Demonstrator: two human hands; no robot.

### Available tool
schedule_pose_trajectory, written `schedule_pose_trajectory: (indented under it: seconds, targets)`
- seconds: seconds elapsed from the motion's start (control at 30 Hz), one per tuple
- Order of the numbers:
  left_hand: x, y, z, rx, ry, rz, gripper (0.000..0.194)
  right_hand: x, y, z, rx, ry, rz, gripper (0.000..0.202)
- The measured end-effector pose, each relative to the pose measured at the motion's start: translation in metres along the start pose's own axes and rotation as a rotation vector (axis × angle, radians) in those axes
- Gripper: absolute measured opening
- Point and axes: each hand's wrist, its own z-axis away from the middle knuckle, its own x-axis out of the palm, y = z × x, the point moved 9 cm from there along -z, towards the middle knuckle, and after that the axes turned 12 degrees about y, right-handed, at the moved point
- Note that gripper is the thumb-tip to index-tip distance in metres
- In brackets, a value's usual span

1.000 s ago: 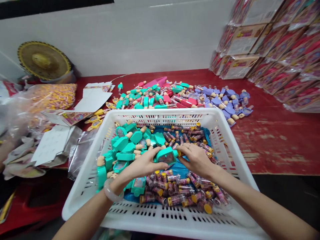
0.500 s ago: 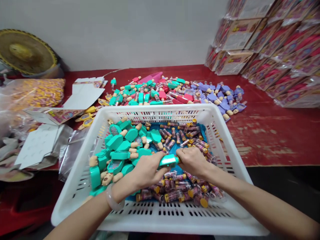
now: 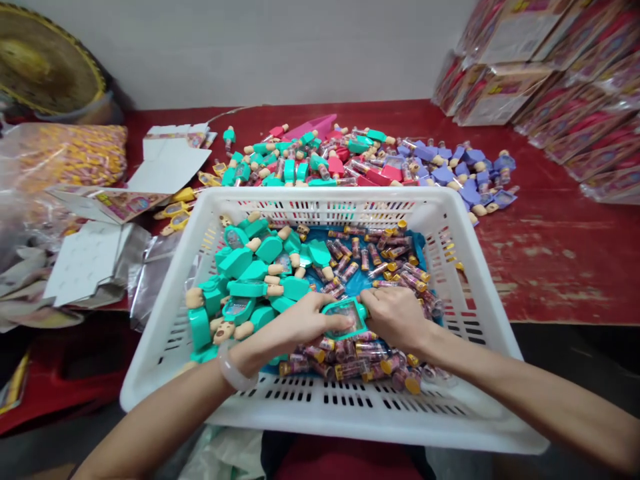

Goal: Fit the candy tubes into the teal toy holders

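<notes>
Over the middle of the white plastic basket (image 3: 330,195) I hold one teal plastic toy case (image 3: 357,319), its clear window side tilted up. My left hand (image 3: 304,321) grips the case's left end, with the thumb on the window. My right hand (image 3: 397,319) is closed around the narrow neck at the other end; whatever else is inside that fist is hidden. Several teal cases with beige animal-head caps (image 3: 249,271) are heaped in the basket's left half. Small clear tubes with yellow caps (image 3: 353,370) lie on a blue sheet (image 3: 356,284) in the right half.
Behind the basket, teal, red and purple toy cases (image 3: 443,175) are spread on the red table (image 3: 550,260). Wrapped packages (image 3: 505,93) are stacked at right. Flattened cardboard (image 3: 83,263) and a bag of yellow pieces (image 3: 75,157) are at left.
The teal case has turned in my hands, so its clear window now faces up instead of its plain side. Both hands remain on it. The whole view has shifted slightly.
</notes>
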Motion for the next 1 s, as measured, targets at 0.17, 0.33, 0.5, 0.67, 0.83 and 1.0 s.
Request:
schedule_pose_trajectory:
  seconds: [0.17,0.33,0.5,0.67,0.83,1.0]
  targets:
    - [0.001,0.005,0.005,-0.037,-0.051,0.033,0.035,-0.006,-0.005,0.0,-0.053,-0.014,-0.011,0.01]
    - [-0.003,0.008,0.005,0.071,-0.003,-0.079,0.037,-0.007,-0.009,0.003,-0.049,-0.063,0.013,0.013]
    - [-0.002,0.019,0.004,0.223,0.022,-0.151,0.033,0.01,-0.002,0.006,0.054,-0.232,0.019,0.01]
    - [-0.011,0.018,-0.003,0.186,-0.008,-0.16,0.038,0.021,0.005,0.001,0.054,-0.251,0.018,0.01]
    - [-0.018,0.016,-0.007,0.139,-0.056,-0.165,0.044,0.012,0.007,-0.006,-0.077,-0.114,0.09,0.014]
    - [-0.01,0.018,-0.004,0.235,-0.117,-0.223,0.045,0.015,0.005,0.002,0.014,-0.23,0.012,0.011]
